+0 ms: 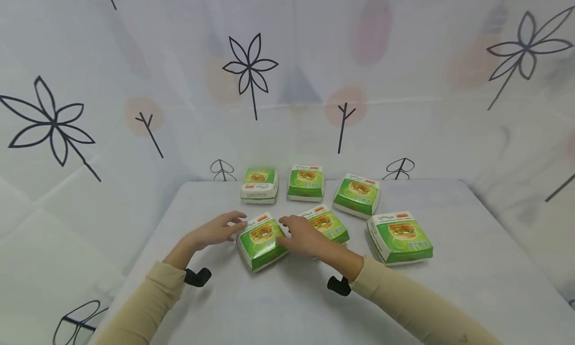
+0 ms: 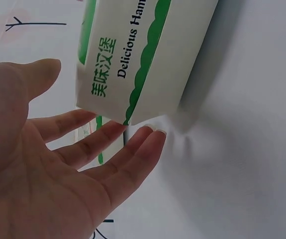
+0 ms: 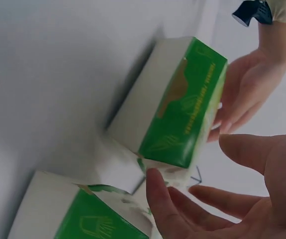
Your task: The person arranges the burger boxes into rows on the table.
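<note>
A green and white hamburger box (image 1: 260, 240) lies on the table between my two hands, turned at an angle. At its far left corner is my left hand (image 1: 215, 231), fingers spread and slightly bent. In the left wrist view those fingertips reach the edge of the box (image 2: 138, 59); whether they press on it I cannot tell. My right hand (image 1: 302, 236) is at the box's right side, thumb and fingers apart around a corner in the right wrist view, with the index fingertip by the box (image 3: 177, 109). Another hamburger box (image 1: 332, 226) lies partly behind the right hand.
Along the back stand a left hamburger box (image 1: 259, 185), a middle one (image 1: 306, 182) and a right one (image 1: 357, 195). A further box (image 1: 402, 237) lies at the right. A patterned cloth (image 1: 292, 85) hangs behind the white table (image 1: 269, 310).
</note>
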Motion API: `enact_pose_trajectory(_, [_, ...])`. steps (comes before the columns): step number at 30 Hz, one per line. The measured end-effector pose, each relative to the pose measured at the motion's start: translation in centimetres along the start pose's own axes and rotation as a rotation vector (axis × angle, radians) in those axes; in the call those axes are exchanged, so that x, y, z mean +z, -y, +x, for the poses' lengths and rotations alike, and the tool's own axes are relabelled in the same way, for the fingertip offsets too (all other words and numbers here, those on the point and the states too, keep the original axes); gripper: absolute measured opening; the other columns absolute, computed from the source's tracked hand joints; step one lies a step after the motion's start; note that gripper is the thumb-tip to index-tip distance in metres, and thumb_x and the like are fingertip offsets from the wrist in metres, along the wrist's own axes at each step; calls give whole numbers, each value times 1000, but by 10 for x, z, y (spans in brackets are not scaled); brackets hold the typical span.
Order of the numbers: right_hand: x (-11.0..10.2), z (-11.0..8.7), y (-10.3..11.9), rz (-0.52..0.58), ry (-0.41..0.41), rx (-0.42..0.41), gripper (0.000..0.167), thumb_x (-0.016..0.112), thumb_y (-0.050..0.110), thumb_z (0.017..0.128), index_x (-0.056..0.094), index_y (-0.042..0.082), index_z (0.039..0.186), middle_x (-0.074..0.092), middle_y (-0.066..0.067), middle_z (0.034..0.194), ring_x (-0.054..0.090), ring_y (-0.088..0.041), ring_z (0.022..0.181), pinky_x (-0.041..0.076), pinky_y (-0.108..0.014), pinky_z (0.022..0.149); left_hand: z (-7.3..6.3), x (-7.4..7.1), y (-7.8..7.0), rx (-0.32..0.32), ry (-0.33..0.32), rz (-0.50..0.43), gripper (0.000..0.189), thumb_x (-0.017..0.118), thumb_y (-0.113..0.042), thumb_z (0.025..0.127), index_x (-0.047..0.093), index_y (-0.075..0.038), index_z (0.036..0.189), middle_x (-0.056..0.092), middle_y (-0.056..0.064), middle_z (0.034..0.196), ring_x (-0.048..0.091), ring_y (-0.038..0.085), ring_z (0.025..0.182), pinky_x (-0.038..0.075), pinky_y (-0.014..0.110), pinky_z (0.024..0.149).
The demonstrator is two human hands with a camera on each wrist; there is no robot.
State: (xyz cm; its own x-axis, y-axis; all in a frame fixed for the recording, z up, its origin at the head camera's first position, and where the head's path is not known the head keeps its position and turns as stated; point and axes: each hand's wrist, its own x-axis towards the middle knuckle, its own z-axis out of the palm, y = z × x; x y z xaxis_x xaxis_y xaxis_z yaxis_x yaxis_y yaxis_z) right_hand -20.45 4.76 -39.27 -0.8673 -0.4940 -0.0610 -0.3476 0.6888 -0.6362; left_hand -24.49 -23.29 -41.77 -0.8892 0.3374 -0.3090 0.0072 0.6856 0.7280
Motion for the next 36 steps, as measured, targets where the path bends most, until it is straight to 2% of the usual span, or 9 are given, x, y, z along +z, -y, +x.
enact_pose_trajectory(7, [10, 5, -4, -38, -8, 10, 41, 65, 17, 99, 61, -4, 134, 66, -17, 120, 63, -29, 106, 55, -45, 90, 3, 8, 3, 11, 19, 0, 51, 56, -44, 105, 57, -11, 143, 59, 11, 134, 60, 24, 117, 58, 41, 90])
enact_pose_trajectory(11, [10, 10, -4, -51, -18, -4, 37, 64, 13, 100, 63, -4, 132, 67, -18, 125, 63, -31, 115, 54, -46, 97, 0, 10, 4, -10, 8, -31, 50, 57, -42, 105, 57, -10, 143, 59, 12, 133, 61, 23, 115, 59, 39, 88])
enact_pose_trajectory(15, [8, 17, -2, -43, -20, -29, 32, 62, 8, 100, 66, -5, 128, 66, -20, 129, 60, -35, 125, 50, -49, 105, -9, 15, 4, -27, 1, -92, 49, 59, -39, 105, 55, -6, 141, 57, 15, 134, 63, 24, 111, 61, 38, 83])
enact_pose_trajectory(22, [3, 25, -4, -77, -33, -36, 27, 61, 9, 101, 69, -3, 124, 68, -17, 128, 59, -33, 126, 50, -48, 106, -17, 18, -4, -44, 24, -105, 57, 60, -41, 104, 51, -1, 143, 55, 18, 134, 65, 23, 105, 62, 38, 80])
enact_pose_trajectory(28, [-4, 16, -3, -87, -21, -15, 38, 62, 16, 102, 61, -5, 134, 63, -20, 133, 55, -36, 129, 47, -50, 107, -14, 9, -17, -59, 46, -41, 62, 55, -44, 106, 44, -1, 149, 54, 20, 138, 63, 25, 107, 62, 39, 81])
enact_pose_trajectory(31, [-4, 7, 0, -70, -12, 10, 48, 64, 22, 102, 55, -4, 141, 58, -22, 138, 52, -37, 132, 45, -51, 110, -9, 5, -18, -46, 53, -33, 64, 55, -45, 105, 42, -3, 151, 52, 21, 140, 62, 26, 109, 62, 39, 83])
enact_pose_trajectory(36, [3, -2, 3, -34, 10, 17, 65, 69, 31, 99, 47, -2, 149, 50, -23, 144, 51, -35, 133, 45, -51, 111, -1, 2, -12, -35, 69, -45, 64, 58, -43, 105, 40, -6, 153, 51, 21, 142, 61, 27, 112, 61, 40, 85])
